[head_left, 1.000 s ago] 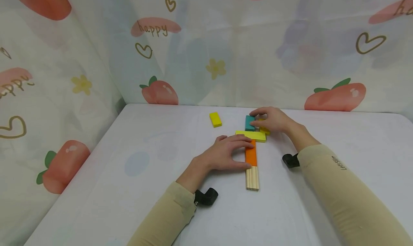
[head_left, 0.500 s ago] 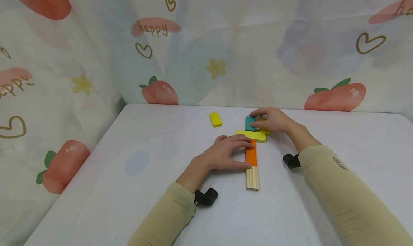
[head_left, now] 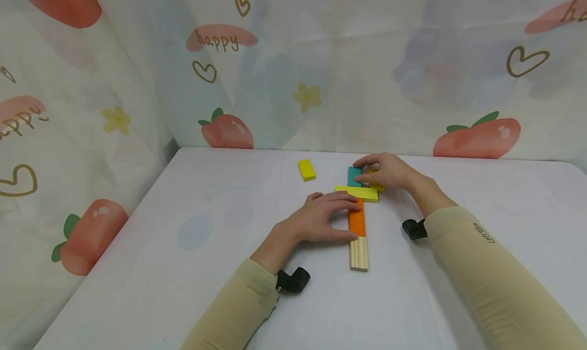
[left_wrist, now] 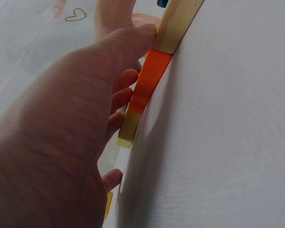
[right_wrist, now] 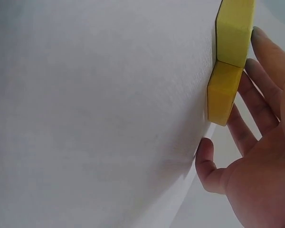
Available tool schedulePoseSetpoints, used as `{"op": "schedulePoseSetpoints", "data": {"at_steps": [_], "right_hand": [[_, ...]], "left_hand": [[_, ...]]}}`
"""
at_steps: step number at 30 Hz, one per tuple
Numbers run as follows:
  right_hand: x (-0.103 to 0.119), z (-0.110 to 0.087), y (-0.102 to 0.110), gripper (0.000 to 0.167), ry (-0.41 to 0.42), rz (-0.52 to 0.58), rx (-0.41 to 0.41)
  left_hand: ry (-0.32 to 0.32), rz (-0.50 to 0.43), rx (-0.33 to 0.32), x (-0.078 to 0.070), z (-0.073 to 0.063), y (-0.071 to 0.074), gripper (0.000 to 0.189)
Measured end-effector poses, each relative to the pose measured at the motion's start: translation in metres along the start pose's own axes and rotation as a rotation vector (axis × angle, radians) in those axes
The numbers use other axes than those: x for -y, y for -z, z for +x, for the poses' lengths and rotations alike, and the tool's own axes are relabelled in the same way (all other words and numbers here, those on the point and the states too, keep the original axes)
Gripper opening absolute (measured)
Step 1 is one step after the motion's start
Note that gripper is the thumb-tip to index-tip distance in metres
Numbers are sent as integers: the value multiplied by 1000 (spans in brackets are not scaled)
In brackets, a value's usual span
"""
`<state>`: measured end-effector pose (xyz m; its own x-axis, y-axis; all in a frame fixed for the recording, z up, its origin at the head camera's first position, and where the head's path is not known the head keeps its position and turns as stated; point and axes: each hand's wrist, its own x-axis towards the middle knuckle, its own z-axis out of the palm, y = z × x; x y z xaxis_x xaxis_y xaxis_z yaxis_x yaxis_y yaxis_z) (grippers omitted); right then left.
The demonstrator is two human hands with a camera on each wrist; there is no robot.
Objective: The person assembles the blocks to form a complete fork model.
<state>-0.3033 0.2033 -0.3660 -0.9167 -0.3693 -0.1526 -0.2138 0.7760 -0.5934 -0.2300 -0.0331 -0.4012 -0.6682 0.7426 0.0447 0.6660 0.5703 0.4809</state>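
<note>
In the head view my left hand (head_left: 316,218) rests against the left side of an orange wooden block (head_left: 356,220), fingertips near its far end. Its thumb lies by the joint with a plain wood block (head_left: 358,254), set end to end with the orange one. A light yellow block (head_left: 364,194) lies crosswise at the far end. Beyond it, my right hand (head_left: 387,171) holds a teal block (head_left: 353,176) between index finger and thumb. A darker yellow block (right_wrist: 223,92) touches the light yellow one in the right wrist view; the hand partly covers it in the head view.
Another yellow block (head_left: 306,170) lies apart, at the back of the white table (head_left: 220,289). A printed curtain (head_left: 321,59) rises behind the table and along its left side. Both forearms reach in from the front.
The teal block has slid slightly nearer and a touch left, toward the crosswise yellow block, with my right fingertips on it. My left hand and the other blocks have stayed put.
</note>
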Motion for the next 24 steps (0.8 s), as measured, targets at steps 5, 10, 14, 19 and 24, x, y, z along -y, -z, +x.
{"op": "schedulePoseSetpoints", "data": {"at_steps": [5,10,14,19,24], "right_hand": [[1,-2,1,50,0,5,0],[1,-2,1,50,0,10,2],[0,0,0,49,5,9,5],[0,-1,1,48,8,8,6],[1,-2,1,46,6,11,8]], "left_hand": [[0,-4,1,0,0,0,58],[2,-12,3,-1,-1,1,58],[5,-16,3,-1,-1,1,58],[8,-16,3,0,-1,1,58],[5,-14,5,0,-1,1,58]]}}
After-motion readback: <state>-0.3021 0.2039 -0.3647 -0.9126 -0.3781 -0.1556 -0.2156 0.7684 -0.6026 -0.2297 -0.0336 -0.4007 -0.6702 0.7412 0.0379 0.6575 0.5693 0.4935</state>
